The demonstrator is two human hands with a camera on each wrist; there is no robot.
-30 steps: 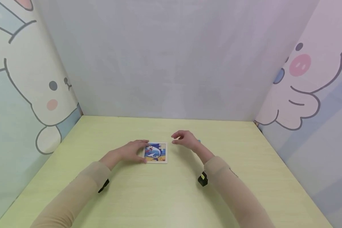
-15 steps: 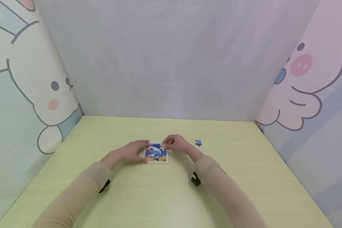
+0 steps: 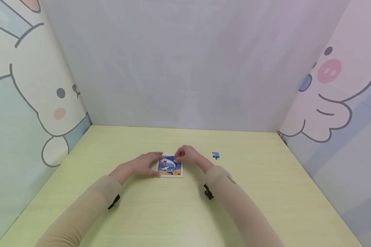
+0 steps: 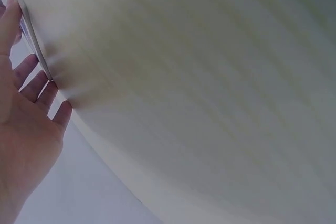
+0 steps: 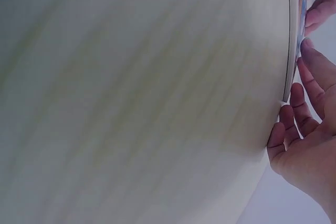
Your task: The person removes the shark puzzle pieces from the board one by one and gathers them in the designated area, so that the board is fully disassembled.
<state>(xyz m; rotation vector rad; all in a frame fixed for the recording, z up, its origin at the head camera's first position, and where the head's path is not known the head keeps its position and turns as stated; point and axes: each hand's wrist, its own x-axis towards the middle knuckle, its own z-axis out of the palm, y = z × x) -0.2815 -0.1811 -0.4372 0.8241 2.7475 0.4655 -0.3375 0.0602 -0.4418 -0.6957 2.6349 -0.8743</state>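
A small square jigsaw puzzle point(image 3: 167, 166) with a white frame and a blue shark-like picture lies flat on the table. My left hand point(image 3: 144, 164) grips its left side, thumb at the near corner and fingers at the far one. Over the puzzle's upper right part, my right hand point(image 3: 187, 154) has thumb and forefinger pinched together; a puzzle piece between them is mostly hidden by the fingers. In the right wrist view, the right hand's point(image 5: 310, 114) other fingers rest at the frame's outer edge. One loose blue puzzle piece point(image 3: 215, 155) lies to the right.
The pale yellow-green table point(image 3: 179, 212) extends around the puzzle on all sides. A grey curtain point(image 3: 185, 68) stands behind it, and cartoon-printed panels flank both sides, a rabbit point(image 3: 49, 89) left and a pig point(image 3: 334, 89) right.
My right hand has moved left and down from beside the puzzle to its upper right part, uncovering the loose blue piece. The left hand has kept its hold on the puzzle.
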